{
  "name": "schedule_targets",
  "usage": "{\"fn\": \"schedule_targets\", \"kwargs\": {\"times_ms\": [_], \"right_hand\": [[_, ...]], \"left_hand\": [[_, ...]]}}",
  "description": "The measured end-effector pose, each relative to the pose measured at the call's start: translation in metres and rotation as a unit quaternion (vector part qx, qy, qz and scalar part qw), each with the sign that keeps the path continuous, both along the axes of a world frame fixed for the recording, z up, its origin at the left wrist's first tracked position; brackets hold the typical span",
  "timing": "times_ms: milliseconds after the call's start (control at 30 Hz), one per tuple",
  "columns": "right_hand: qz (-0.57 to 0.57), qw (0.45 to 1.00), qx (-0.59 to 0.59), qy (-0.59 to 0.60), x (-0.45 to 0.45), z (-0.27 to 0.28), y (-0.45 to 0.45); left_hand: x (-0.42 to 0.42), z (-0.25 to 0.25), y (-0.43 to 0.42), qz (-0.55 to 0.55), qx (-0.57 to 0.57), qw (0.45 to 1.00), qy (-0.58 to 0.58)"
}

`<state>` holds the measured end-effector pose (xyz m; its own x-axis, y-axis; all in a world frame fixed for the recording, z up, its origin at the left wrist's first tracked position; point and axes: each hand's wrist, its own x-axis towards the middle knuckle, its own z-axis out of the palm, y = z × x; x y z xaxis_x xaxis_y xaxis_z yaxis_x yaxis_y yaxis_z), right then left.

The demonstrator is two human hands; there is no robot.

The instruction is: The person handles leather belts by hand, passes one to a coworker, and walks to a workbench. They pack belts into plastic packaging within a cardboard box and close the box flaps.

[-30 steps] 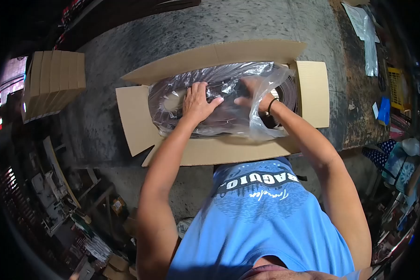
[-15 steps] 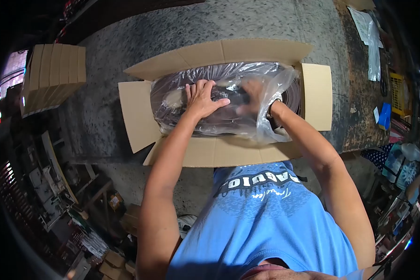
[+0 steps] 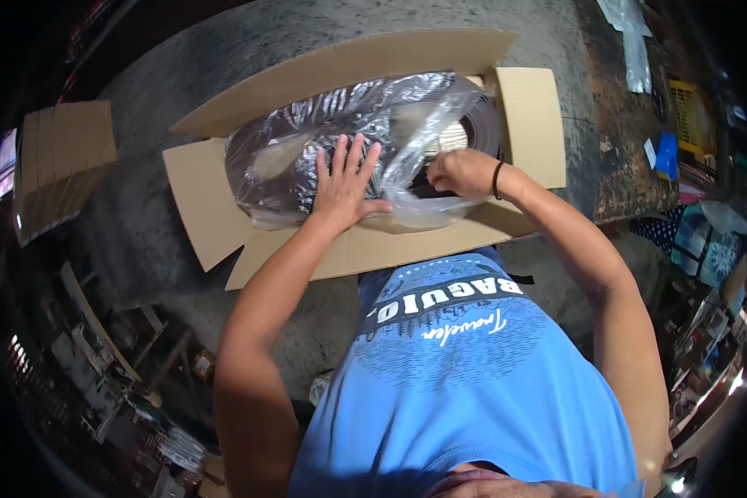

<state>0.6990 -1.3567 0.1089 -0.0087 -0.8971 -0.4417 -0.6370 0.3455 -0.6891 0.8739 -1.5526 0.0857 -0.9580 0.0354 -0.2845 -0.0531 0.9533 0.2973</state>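
I have the left hand (image 3: 341, 184) laid palm down with its fingers fanned wide on the clear plastic bag (image 3: 295, 137), gripping nothing; I judge the spread is there to steady the slippery film without bunching it. The right hand (image 3: 467, 174) is curled nearly closed at the bag's loose mouth; from my end I cannot tell whether the fingertips pinch film. Its place there makes sense to me, since that end gapes and leaves the dark coiled roll (image 3: 485, 124) partly bare. Bag and roll lie lengthwise inside the cardboard box (image 3: 531, 124), whose walls probably help stop the roll from wandering. The box flaps are splayed outward, which lets both wrists reach in. The box sits on the bench (image 3: 249, 50), its long side towards the body, so neither arm has to stretch far.
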Motion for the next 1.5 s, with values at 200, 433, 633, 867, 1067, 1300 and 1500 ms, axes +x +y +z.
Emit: {"fn": "schedule_targets", "kwargs": {"times_ms": [200,433,633,867,1067,1300,1500], "right_hand": [[0.025,0.977,0.184,0.102,-0.010,0.026,0.040],[0.072,0.978,0.163,0.108,-0.010,-0.013,0.029],[0.035,0.990,0.135,0.033,-0.014,-0.018,0.039],[-0.185,0.979,-0.044,0.069,-0.054,-0.004,0.057],[-0.241,0.936,-0.057,0.252,-0.088,0.000,0.021],[-0.418,0.905,-0.010,-0.081,-0.082,0.002,0.032],[-0.352,0.759,-0.038,-0.547,-0.003,-0.011,0.039]], "left_hand": [[-0.012,-0.015,0.015,-0.044,0.018,0.997,0.064],[-0.020,-0.031,0.029,-0.012,-0.016,1.000,0.017],[-0.019,-0.015,0.033,0.030,0.011,0.999,0.012],[-0.052,0.026,0.023,0.148,0.400,0.885,0.186],[-0.079,0.069,0.068,0.157,0.268,0.949,0.057],[-0.077,0.089,0.100,0.221,0.480,0.839,0.128],[-0.075,0.084,0.073,0.114,0.476,0.848,0.204]]}}
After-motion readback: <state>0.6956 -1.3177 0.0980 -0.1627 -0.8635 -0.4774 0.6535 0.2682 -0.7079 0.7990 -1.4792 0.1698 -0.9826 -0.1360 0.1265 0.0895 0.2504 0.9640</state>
